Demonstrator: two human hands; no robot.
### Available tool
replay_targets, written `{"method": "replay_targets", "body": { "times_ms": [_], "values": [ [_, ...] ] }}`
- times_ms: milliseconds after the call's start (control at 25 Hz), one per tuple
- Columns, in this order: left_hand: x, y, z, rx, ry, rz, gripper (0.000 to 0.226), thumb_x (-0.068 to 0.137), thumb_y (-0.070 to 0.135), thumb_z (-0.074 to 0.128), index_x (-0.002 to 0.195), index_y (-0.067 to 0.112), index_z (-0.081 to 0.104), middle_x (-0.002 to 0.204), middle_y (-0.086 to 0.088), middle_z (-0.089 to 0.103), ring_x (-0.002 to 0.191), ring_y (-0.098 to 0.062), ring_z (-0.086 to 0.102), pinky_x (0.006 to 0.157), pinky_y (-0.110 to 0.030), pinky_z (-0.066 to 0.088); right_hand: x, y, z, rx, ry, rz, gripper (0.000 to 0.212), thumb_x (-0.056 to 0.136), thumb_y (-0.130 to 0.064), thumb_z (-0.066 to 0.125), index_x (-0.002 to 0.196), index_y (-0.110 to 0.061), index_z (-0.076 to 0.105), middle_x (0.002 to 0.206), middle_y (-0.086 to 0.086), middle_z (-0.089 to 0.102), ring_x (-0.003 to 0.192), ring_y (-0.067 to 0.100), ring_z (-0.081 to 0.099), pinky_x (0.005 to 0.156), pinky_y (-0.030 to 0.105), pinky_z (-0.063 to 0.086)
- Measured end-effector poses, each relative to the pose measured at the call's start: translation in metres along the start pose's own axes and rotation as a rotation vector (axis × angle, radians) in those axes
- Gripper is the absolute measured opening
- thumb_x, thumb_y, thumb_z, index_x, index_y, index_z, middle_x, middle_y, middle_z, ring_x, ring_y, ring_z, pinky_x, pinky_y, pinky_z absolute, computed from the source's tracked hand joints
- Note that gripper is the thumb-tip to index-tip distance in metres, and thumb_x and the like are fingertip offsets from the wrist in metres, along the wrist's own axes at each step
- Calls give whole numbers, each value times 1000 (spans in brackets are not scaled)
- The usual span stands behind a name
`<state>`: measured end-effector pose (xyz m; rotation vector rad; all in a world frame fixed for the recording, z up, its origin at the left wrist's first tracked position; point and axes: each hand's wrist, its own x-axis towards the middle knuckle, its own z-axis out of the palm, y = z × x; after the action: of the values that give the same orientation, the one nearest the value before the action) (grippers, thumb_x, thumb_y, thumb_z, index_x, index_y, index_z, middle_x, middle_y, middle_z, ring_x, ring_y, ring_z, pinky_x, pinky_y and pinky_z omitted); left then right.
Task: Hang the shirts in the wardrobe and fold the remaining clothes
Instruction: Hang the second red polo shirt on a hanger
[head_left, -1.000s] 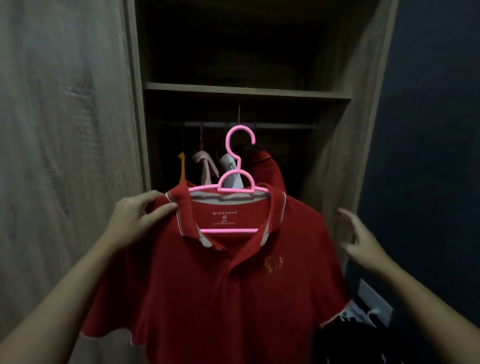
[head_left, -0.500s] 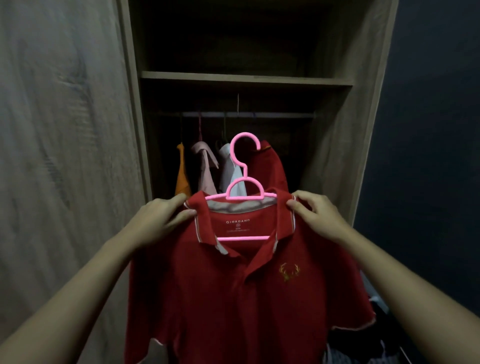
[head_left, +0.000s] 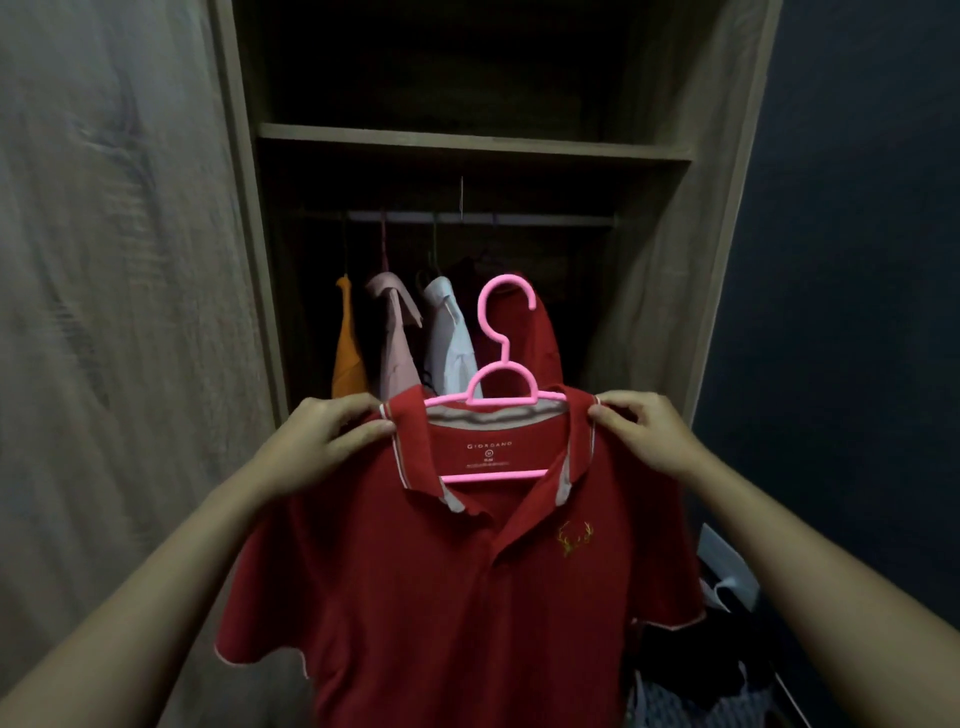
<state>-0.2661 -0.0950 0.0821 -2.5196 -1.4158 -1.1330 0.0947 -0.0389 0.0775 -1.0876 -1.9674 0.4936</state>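
Head view, your left hand (head_left: 317, 447) pinching the red polo shirt (head_left: 457, 597) at its left shoulder, right hand (head_left: 644, 436) pinching the right shoulder, pink hanger (head_left: 501, 384) between your fingers, wardrobe (head_left: 467, 145) ahead.

Left hand (head_left: 317, 447) and right hand (head_left: 647, 436) pinch the shoulders of a red polo shirt (head_left: 457, 597) on a pink hanger (head_left: 501, 395), before the open wardrobe (head_left: 467, 145).

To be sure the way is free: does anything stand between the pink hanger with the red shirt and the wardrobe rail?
Nothing visible does. The hook of the pink hanger is free, below the rail. Hung shirts fill the rail's left and middle; its right part is bare.
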Motion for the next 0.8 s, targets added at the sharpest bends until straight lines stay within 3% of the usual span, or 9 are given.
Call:
{"method": "replay_targets", "body": {
  "times_ms": [120, 160, 240, 360, 480, 560, 600, 680, 800],
  "values": [
    [-1, 5, 12, 129, 76, -62, 53, 80, 63, 36, 88, 19, 63, 69, 1, 65, 63, -11, 62, 60, -33, 46, 1, -3, 16, -279, 284, 8, 31, 88, -21, 62, 118, -22, 57, 114, -1, 58, 112, 16, 53, 99, 34, 41],
    [-1, 9, 19, 194, 105, -98, 52, 81, 64, 33, 87, 21, 61, 70, -2, 66, 66, -20, 64, 59, -35, 47, 0, -14, 24, -268, 342, 45, 37, 89, -22, 61, 124, -17, 51, 114, 2, 55, 109, 18, 52, 97, 33, 41],
    [1, 28, 34, 312, 148, -185, 44, 86, 60, 37, 89, 21, 56, 78, -9, 69, 77, -34, 65, 61, -39, 49, 1, -43, 43, 25, 249, 188, 29, 93, -28, 55, 118, -16, 48, 100, -4, 59, 94, 14, 57, 87, 27, 44],
    [18, 79, 57, 440, 114, -298, 32, 93, 50, 37, 102, 23, 52, 95, -11, 69, 91, -36, 64, 68, -39, 46, 14, -68, 65, 635, 73, 394, 26, 97, -35, 44, 108, -13, 54, 83, -4, 63, 78, 12, 61, 74, 26, 47],
    [45, 126, 75, 378, 6, -311, 38, 97, 48, 30, 113, 19, 49, 107, -10, 66, 102, -34, 59, 75, -38, 42, 41, -74, 52, 903, 234, 499, 29, 97, -30, 46, 74, -13, 51, 58, 1, 55, 53, 10, 54, 52, 21, 42],
    [66, 143, 77, 166, -86, -275, 45, 98, 48, 28, 113, 16, 55, 111, -13, 66, 108, -36, 55, 84, -39, 40, 57, -67, 34, 1005, 336, 542, 23, 94, -27, 51, 75, -14, 51, 68, 4, 53, 59, 12, 54, 54, 24, 46],
    [77, 144, 76, 50, -109, -285, 47, 98, 46, 26, 111, 14, 58, 111, -14, 65, 109, -37, 55, 88, -40, 41, 62, -63, 24, 1002, 331, 538, 23, 92, -29, 54, 74, -15, 51, 69, 5, 52, 60, 14, 54, 54, 24, 46],
    [101, 135, 80, -67, 23, -308, 47, 100, 41, 29, 103, 11, 64, 105, -13, 68, 105, -35, 58, 88, -41, 42, 73, -49, 8, 917, 255, 503, 25, 86, -29, 62, 68, -15, 52, 59, 3, 53, 51, 14, 52, 46, 19, 45],
    [145, 103, 99, -56, 310, -287, 30, 96, 33, 45, 97, 13, 67, 84, -11, 71, 88, -32, 63, 76, -38, 46, 97, -24, -9, 590, 242, 457, 26, 69, 5, 66, 58, -12, 50, 41, -2, 51, 42, 14, 50, 38, 17, 40]
  ]
}}
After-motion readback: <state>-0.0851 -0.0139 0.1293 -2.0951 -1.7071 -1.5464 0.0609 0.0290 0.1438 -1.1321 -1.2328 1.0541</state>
